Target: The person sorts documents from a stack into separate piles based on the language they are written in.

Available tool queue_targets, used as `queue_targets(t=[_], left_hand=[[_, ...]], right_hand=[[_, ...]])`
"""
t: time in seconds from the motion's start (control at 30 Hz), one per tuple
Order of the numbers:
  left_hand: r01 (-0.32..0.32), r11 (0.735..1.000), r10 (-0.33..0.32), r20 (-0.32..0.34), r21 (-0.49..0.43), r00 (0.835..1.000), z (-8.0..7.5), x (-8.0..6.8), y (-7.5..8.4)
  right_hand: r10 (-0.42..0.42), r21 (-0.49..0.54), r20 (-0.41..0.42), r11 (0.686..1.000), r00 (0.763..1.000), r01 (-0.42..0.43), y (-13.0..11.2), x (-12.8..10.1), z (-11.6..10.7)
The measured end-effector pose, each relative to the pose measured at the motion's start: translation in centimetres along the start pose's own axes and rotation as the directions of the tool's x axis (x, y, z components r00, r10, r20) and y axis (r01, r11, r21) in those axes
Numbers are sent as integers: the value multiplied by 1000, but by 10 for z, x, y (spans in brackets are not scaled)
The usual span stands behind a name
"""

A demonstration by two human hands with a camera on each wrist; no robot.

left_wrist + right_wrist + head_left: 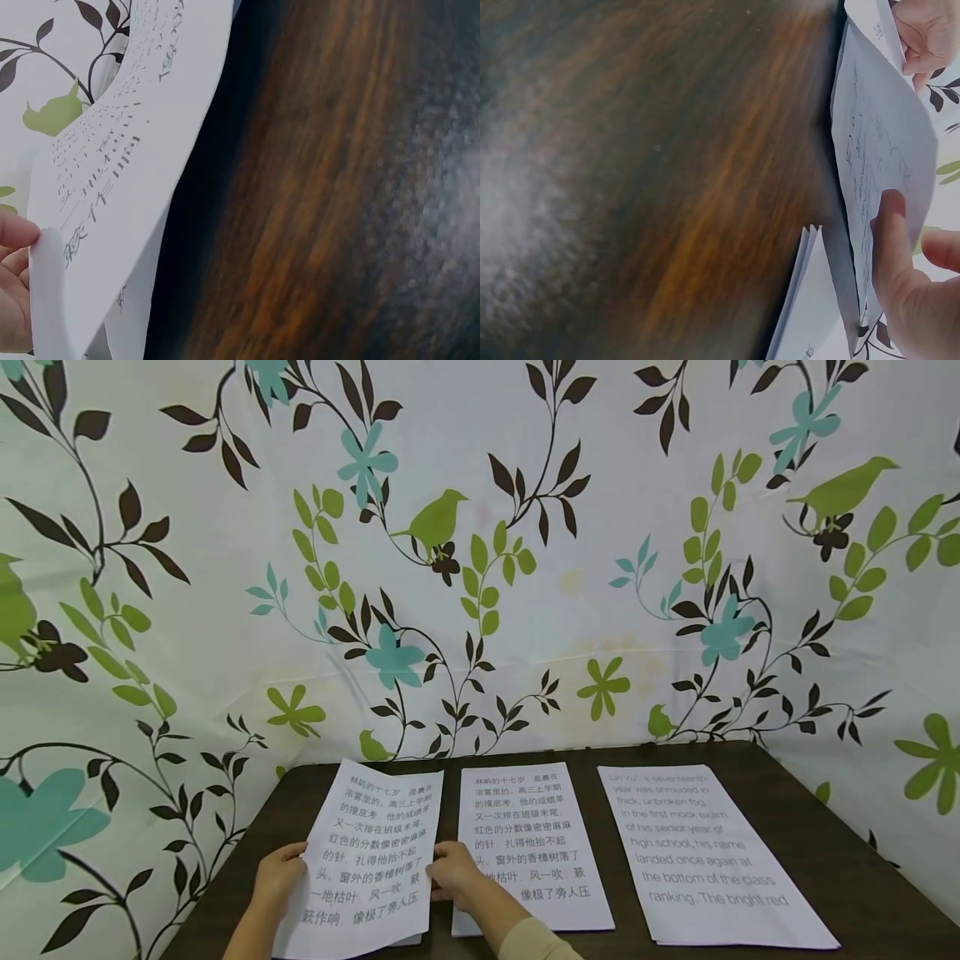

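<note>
A: Where is the printed sheet [371,847]?
B: At the left of the counter [825,860], bowed, its near part raised above more paper [135,315].
A: What is the left hand [277,881] doing?
B: Grasping it, with thumb and fingers pinching the left edge.
A: And the right hand [459,877]?
B: It's at the sheet's right edge, fingers bent. The right wrist view shows the index finger across the paper and the thumb standing apart, so I cannot tell whether it grips.
A: What lies beside them?
B: A middle page [525,835], also in Chinese characters, flat and partly hidden by the right hand and its beige sleeve [536,941]. Well to the right, a page in English [708,860] lies flat.
A: And on the far side?
B: A pale wall covering [540,610] with green birds, blue flowers and dark leaves.
</note>
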State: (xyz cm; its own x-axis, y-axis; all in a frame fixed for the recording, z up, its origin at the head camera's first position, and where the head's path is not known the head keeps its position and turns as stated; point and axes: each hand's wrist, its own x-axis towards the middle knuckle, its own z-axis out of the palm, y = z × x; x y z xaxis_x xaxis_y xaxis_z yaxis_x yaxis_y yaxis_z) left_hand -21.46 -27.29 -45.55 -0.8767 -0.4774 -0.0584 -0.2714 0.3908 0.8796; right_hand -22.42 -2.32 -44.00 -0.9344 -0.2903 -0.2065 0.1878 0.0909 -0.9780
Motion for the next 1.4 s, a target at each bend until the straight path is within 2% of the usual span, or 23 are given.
queue_targets(t=[0.23, 0.4, 0.5, 0.63, 0.77, 0.87, 1.0, 1.13, 1.27, 1.4], left_hand=[[-38, 999, 39, -58, 13, 998, -1, 2, -1], [12, 1000, -11, -109, 8, 994, 1, 7, -5], [6, 1000, -6, -129, 3, 992, 0, 5, -3], [-2, 1000, 2, -128, 1, 992, -4, -3, 7], [29, 1000, -28, -131, 5, 991, -5, -4, 9], [44, 999, -40, -147, 27, 988, -5, 4, -1], [66, 997, -56, -180, 49, 982, -3, 30, -28], [69, 997, -74, -177, -35, 981, -2, 55, -52], [67, 987, -85, -120, -147, 989, 2, 65, -59], [45, 979, -63, -89, -197, 994, 8, 66, -53]], right_hand=[[23, -10, 11, 1000, 1000, -23, 3, 1, -2], [45, -9, 29, 999, 999, -44, 3, -1, -4], [38, -6, 33, 999, 999, -38, 2, -2, -5], [43, -19, 36, 999, 998, -42, 2, -1, -8], [59, -34, 39, 998, 997, -58, 2, 0, -11], [50, -35, 43, 998, 998, -48, 2, 0, -14], [18, -43, 32, 999, 999, -17, -1, -2, -22], [-9, -58, 0, 998, 1000, 9, -6, -3, -33], [-18, -66, -8, 998, 1000, 17, -10, -5, -45], [-31, -73, -12, 997, 999, 30, -12, -6, -58]])
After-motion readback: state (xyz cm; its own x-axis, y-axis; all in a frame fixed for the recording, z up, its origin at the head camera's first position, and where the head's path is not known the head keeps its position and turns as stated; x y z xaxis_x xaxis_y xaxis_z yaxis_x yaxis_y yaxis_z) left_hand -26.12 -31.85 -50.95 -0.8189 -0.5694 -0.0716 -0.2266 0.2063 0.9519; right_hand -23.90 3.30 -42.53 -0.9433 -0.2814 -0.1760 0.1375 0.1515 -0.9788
